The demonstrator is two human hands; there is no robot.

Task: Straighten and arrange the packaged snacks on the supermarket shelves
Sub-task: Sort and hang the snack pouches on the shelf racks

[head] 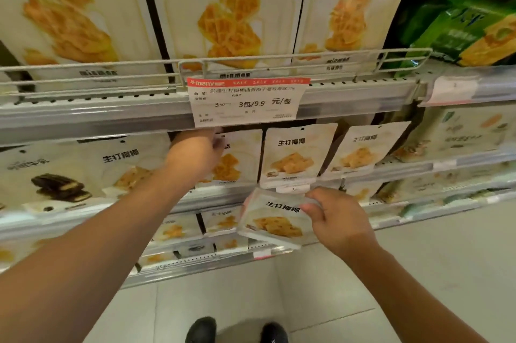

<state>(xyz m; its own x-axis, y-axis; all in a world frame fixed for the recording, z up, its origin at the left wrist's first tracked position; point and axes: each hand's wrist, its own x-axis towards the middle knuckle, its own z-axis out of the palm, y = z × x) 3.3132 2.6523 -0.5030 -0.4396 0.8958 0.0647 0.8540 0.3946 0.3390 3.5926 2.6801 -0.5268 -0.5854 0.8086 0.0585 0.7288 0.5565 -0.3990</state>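
While my left hand (195,154) reaches under the price tag (245,101) onto a waffle pack (237,158) on the middle shelf (217,192), grip unclear, my right hand (339,219) pinches 1 snack pack (275,221) just below that shelf's edge.

White snack packs (296,152) printed with golden biscuits stand upright in rows on the middle shelf, facing forward. One loose pack (275,219) of the same design is tilted in front of the lower shelf, pinched at its upper right corner.
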